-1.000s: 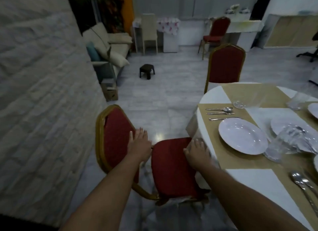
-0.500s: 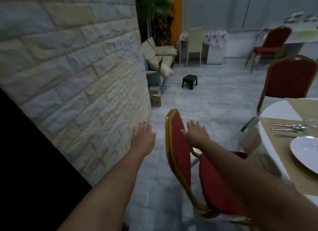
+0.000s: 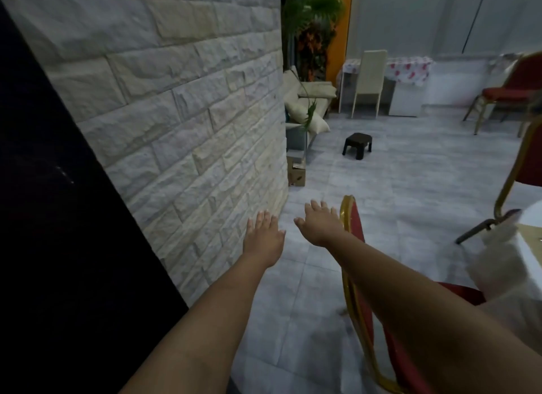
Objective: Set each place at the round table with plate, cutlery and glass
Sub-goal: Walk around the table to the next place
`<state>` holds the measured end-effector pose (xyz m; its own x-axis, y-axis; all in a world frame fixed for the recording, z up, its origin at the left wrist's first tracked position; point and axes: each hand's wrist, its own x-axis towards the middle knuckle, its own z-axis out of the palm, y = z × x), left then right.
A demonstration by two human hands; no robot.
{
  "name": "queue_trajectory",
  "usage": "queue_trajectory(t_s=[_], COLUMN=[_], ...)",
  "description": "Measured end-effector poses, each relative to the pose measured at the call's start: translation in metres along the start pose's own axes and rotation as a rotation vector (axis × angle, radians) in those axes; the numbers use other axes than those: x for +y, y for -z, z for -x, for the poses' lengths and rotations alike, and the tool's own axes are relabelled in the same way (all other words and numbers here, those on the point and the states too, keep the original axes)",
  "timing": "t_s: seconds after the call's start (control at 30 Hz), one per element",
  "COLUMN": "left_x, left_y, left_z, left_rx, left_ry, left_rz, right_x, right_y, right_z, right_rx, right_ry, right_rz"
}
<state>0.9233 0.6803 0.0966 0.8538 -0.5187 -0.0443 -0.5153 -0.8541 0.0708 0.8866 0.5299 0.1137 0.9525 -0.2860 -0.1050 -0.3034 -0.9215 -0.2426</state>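
A person's two bare arms reach forward over a grey tiled floor, seen from a camera worn on the head and angled away from the dining area. The left hand (image 3: pixel 264 237) is held palm down with fingers spread loosely, gripping nothing, in front of a pale stone-block wall (image 3: pixel 176 115). The right hand (image 3: pixel 319 224) is likewise flat, fingers apart and empty, hovering just beside the gilt top edge of a red upholstered chair (image 3: pixel 356 247) — whether it touches the frame cannot be told. The chair stands side-on with its back toward the wall and its seat toward the table, likely so a diner can be seated at that place. Only a sliver of the round table (image 3: pixel 532 217) shows at the far right edge, draped in a white cloth with a tan runner; no plate, cutlery or glass is visible in this view. Both arms are nearly straight, roughly parallel, wrists level — the pose suggests balance or a turn of the body rather than a grasp. Further back sit a small dark stool (image 3: pixel 357 144), a cream sofa and a second red chair (image 3: pixel 528 165).
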Motion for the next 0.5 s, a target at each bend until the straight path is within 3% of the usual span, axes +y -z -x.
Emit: queue_trajectory(t_s=[0.5], left_x=[-0.029], left_y=[0.005], left_z=[-0.183], left_rx=[-0.119], left_ry=[0.022], left_rz=[-0.011], right_x=[0.034], right_y=[0.002], right_z=[-0.174], right_rx=[-0.121], right_ry=[-0.046], right_rz=[0.05])
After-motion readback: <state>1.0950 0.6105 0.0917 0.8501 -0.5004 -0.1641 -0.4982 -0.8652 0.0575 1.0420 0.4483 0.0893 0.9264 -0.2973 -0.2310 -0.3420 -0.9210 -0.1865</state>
